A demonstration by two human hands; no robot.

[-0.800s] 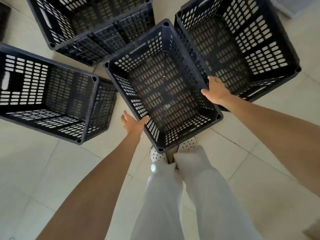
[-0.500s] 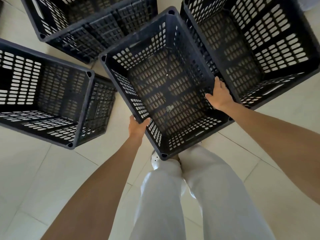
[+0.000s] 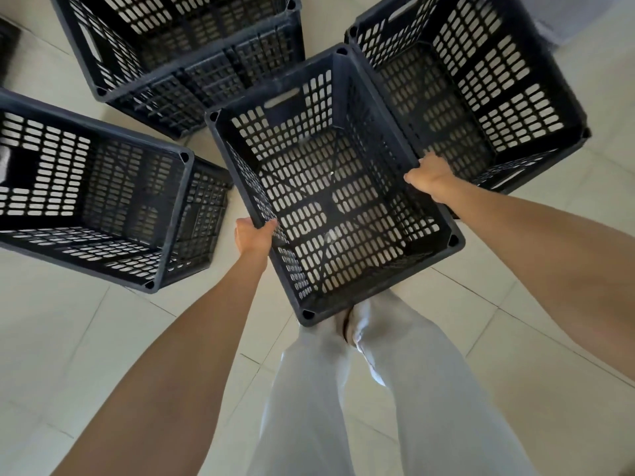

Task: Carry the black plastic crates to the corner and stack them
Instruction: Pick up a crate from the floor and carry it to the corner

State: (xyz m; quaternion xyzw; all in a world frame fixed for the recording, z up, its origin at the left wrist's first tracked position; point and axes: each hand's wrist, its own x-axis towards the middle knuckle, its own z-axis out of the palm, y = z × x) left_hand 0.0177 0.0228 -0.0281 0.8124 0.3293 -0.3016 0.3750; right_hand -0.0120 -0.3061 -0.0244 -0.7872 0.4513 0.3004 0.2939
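Both hands clench one crate [image 3: 330, 187] by its long rims: left hand [image 3: 253, 235] near-left rim, right hand [image 3: 427, 175] right rim; long axis runs away from the person, above the tiled floor [image 3: 68, 331].

Four black slotted plastic crates, all empty and open side up. The middle crate [image 3: 330, 187] sits tilted at frame centre, its long rims held at both sides. A second crate [image 3: 474, 87] touches it at upper right, a third crate [image 3: 185, 46] lies upper left, a fourth crate [image 3: 92, 190] at left on the floor
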